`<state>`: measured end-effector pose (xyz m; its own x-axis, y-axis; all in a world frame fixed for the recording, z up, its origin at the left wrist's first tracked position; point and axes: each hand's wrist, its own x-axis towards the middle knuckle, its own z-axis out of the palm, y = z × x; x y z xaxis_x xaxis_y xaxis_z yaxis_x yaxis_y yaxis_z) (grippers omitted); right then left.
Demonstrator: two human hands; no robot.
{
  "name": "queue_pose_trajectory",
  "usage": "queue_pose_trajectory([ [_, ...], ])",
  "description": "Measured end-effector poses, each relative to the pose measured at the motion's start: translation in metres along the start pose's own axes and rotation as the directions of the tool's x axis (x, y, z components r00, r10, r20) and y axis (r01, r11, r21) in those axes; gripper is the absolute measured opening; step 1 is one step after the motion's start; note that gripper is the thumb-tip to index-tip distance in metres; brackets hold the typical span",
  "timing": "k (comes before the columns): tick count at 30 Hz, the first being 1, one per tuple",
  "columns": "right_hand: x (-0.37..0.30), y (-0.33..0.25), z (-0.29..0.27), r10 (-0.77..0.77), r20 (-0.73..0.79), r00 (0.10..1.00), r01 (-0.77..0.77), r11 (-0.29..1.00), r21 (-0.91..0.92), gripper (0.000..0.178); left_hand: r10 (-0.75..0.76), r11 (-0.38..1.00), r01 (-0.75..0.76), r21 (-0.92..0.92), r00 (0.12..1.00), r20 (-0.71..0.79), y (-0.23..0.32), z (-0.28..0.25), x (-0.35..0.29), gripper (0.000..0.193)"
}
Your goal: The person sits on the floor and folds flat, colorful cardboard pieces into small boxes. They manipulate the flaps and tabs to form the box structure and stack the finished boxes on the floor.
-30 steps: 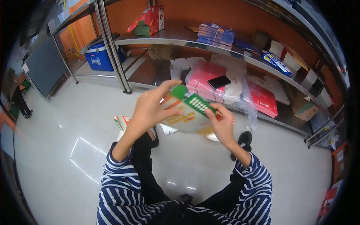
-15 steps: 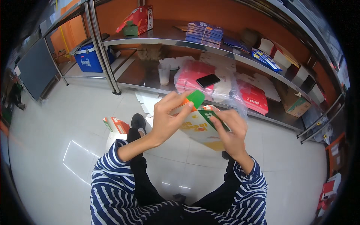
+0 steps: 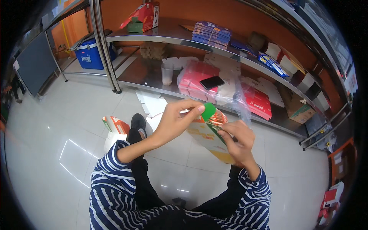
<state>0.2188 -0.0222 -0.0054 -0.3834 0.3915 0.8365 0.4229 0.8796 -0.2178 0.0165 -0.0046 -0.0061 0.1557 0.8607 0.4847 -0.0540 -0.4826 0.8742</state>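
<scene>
In front of me, above the floor, I hold a printed cardboard box (image 3: 209, 138) in white, yellow, green and orange, tilted. At its upper end a rounded green flap (image 3: 209, 111) sticks up. My left hand (image 3: 174, 122) is closed in a pinch at the box's upper left, thumb against the green flap. Closed on the right edge is my right hand (image 3: 239, 143), its thumb along the dark green strip and its fingers partly behind the card. The box's far side is hidden.
Ahead runs a steel shelf (image 3: 172, 39) with a bundled stack of blue cards (image 3: 211, 34) and a red carton (image 3: 143, 19). Below lie red cardboard in plastic, a phone (image 3: 212, 82) and a plastic cup (image 3: 167, 74). An orange-white carton (image 3: 116, 125) stands beside my foot.
My left hand has shifted slightly right and now has its thumb at the green flap's edge. The box has tilted, showing more of its orange-striped upper end. My right hand has moved slightly down.
</scene>
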Motion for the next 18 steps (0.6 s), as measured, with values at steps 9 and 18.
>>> queue_pose_trajectory([
  [9,-0.003,0.009,0.008,-0.129,-0.006,0.992,0.127,0.982,-0.138,0.022,-0.311,0.947,0.32,-0.003,0.923,0.227,-0.012,-0.007,0.003,0.021],
  [18,-0.006,0.004,0.006,-0.319,-0.024,0.947,0.298,0.907,-0.298,0.028,0.169,0.922,-0.278,0.272,0.917,0.362,0.002,-0.004,-0.005,0.029],
])
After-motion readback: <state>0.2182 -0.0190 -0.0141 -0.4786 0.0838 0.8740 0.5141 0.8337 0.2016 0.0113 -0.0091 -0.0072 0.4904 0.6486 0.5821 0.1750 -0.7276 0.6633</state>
